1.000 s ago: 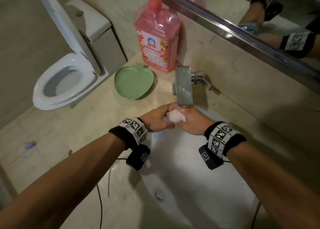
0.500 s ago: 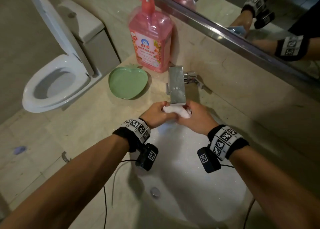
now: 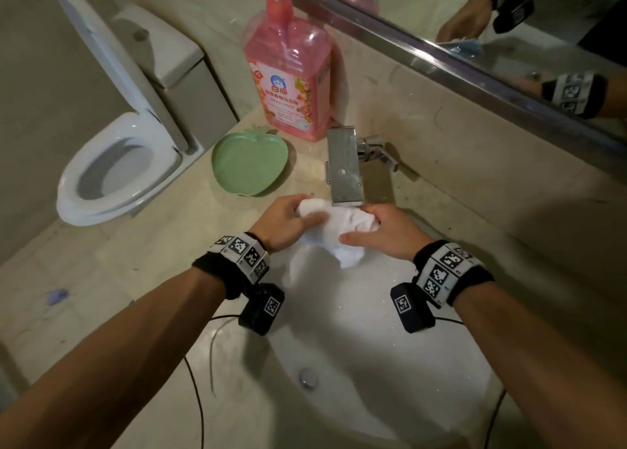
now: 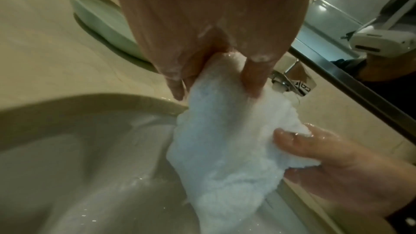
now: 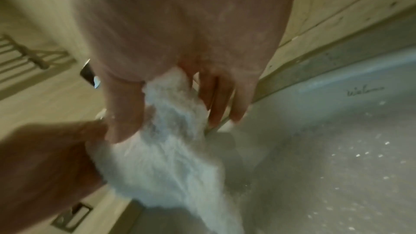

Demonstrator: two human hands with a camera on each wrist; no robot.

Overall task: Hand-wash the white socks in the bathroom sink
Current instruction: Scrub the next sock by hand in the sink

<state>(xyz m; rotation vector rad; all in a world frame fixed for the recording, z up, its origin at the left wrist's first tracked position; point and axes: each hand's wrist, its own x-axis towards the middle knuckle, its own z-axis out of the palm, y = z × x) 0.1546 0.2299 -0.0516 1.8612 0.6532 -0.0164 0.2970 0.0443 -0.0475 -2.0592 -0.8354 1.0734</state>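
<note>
Left hand: the left hand (image 3: 283,219) grips the far left end of the white sock (image 3: 334,233), with its fingers (image 4: 254,77) curled round the wet cloth and the thumb laid across the top.
Right hand: the right hand (image 3: 386,231) holds the right part of the sock, thumb toward the near side and fingers (image 5: 218,99) wrapped over the far side; it is closed on the cloth.
Sock: bunched and soaked, stretched between the two hands, with its loose end hanging down toward the basin; it sits just under the spout of the tap (image 3: 344,167).
Sink: the white sink (image 3: 373,363) lies below the hands, its inside speckled with drops, and the drain plug (image 3: 308,377) is on the near left.
Counter: a green apple-shaped dish (image 3: 249,163) stands left of the tap, and a pink soap bottle (image 3: 288,72) with a pump stands beyond it against the wall.
Further left: a toilet (image 3: 118,163) with its lid raised.
Far right: a mirror (image 3: 509,17) above the wall ledge reflects the wrists.
</note>
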